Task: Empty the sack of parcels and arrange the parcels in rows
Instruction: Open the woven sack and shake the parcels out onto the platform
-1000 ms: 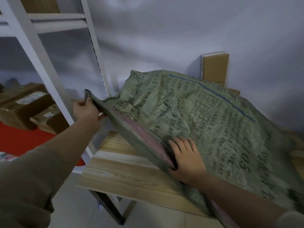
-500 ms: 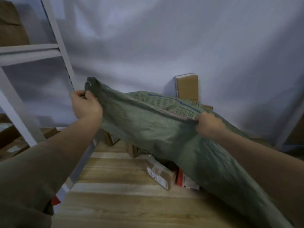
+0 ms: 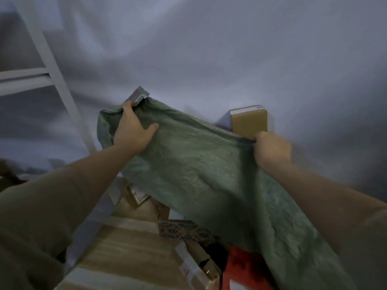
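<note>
A green woven sack point(image 3: 199, 170) hangs stretched between my two hands, lifted high above the wooden table point(image 3: 125, 254). My left hand point(image 3: 132, 130) grips its upper left corner, thumb spread over the cloth. My right hand point(image 3: 272, 149) holds the sack's top edge in a fist. Parcels lie on the table under the sack: a brown box with a label point(image 3: 136, 194), a patterned box point(image 3: 182, 230), a taped brown box point(image 3: 199, 266) and a red parcel point(image 3: 243, 266). The sack hides whatever else lies beneath it.
A tan box point(image 3: 249, 121) stands upright against the grey-white wall behind the sack. A white metal shelf frame point(image 3: 56, 80) rises at the left. The near left part of the table shows bare wood.
Both hands have raised the sack higher and the view has tilted up. More parcels now show on the table below the sack.
</note>
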`<state>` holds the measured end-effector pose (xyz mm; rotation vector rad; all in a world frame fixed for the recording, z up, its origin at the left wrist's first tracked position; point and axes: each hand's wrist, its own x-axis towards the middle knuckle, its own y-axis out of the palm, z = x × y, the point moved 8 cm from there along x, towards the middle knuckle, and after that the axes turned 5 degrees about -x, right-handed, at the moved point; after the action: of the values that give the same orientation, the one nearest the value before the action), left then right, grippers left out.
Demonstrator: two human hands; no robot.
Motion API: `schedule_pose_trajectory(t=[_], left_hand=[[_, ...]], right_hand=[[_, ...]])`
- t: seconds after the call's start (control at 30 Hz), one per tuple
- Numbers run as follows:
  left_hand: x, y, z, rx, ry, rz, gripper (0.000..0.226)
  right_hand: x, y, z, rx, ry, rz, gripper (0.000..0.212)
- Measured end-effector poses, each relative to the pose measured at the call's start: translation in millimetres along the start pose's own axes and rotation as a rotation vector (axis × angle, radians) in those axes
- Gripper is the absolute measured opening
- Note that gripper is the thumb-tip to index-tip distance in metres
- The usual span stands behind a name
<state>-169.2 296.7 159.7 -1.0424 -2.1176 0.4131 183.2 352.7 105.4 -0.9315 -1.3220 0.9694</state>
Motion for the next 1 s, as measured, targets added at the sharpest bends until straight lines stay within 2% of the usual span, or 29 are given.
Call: schedule_pose_trajectory(t=[0.07, 0.13, 0.23, 0.33, 0.4, 0.5, 0.67, 0.8, 1.0], left_hand=[[14, 28, 2, 0.053, 0.012, 0.055, 0.102], [18, 55, 5, 0.137, 0.040, 0.093, 0.108], [10, 87, 9, 0.320, 0.138, 0.148, 0.099], [0, 108, 15, 0.637, 0.224, 0.238, 0.084], [-9, 111, 10, 0.787, 0.289, 0.216, 0.070], [-31, 117, -22, 0.805, 0.439, 0.188, 0.065], [-95, 164, -67, 0.796, 0.547, 0.439, 0.088], [-145, 194, -83, 0.813, 0.605, 0.537, 0.075], [-190, 211, -99, 0.811, 0.677, 0.563, 0.067]], right_hand=[[24, 16, 0, 0.044, -0.014, -0.002, 0.017], [43, 32, -1, 0.099, -0.013, -0.005, 0.017], [62, 62, 2, 0.150, -0.018, 0.034, 0.018], [70, 95, 10, 0.183, -0.047, 0.133, 0.018], [71, 109, 13, 0.203, -0.060, 0.179, 0.019], [69, 113, 9, 0.289, -0.049, 0.177, 0.024], [36, 101, -5, 0.454, -0.061, 0.205, 0.041], [-26, 90, -27, 0.545, -0.039, 0.209, 0.054], [-136, 78, -92, 0.461, 0.037, 0.153, 0.050]])
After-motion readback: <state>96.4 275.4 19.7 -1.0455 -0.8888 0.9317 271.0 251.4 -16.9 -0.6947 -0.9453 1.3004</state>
